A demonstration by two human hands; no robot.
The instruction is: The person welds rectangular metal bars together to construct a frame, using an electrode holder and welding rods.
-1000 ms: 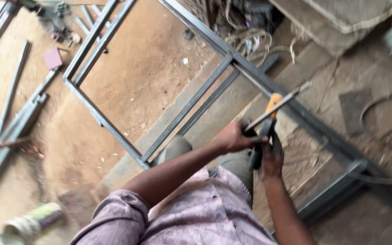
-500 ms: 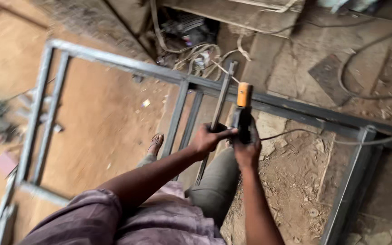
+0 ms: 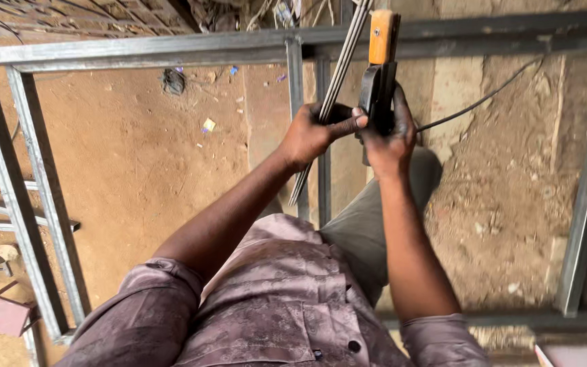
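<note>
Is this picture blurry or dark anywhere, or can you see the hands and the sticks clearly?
Head view: soft, even daylight, no glare and no hard shadows; the left hand, the thin metal rods and the right hand on the black holder with an orange end look sharp; the grey metal frame bows slightly near the edges from the wide lens; the top corners are dimmer.

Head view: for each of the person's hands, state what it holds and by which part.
Left hand grips a bundle of thin welding rods around its middle. Right hand grips a welding electrode holder by its dark lower handle.
</note>
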